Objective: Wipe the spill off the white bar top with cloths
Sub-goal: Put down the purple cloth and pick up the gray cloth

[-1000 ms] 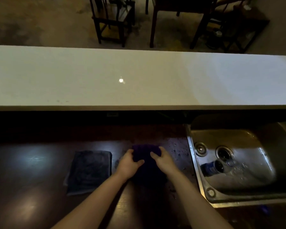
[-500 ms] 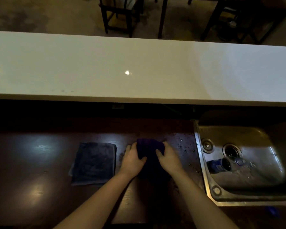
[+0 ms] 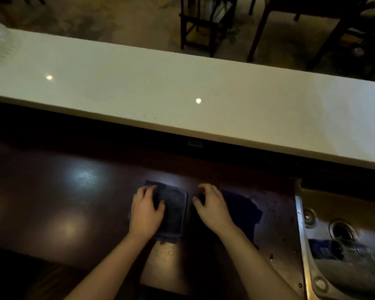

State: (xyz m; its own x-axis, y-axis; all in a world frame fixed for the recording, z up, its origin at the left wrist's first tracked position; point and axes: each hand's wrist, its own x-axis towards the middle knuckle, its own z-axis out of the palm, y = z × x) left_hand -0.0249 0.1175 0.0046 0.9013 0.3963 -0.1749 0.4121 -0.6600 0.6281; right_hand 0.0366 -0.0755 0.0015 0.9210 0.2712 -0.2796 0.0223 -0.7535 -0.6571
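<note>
White bar top (image 3: 204, 83) is seen running across the upper frame, glossy, with two small light reflections; no spill can be made out on it. Below it, a dark wooden counter (image 3: 63, 202) is seen, with a steel sink (image 3: 342, 256) at its right end. Chairs (image 3: 204, 24) are seen on the floor beyond the bar. Two cloths lie on the counter, near each other. The folded grey cloth (image 3: 173, 211) is pressed under the left hand (image 3: 146, 211), fingers spread flat on it. The crumpled dark purple cloth (image 3: 243, 211) is touched by the right hand (image 3: 212, 207), fingers curled loosely at its left edge; a firm grip cannot be told.
</note>
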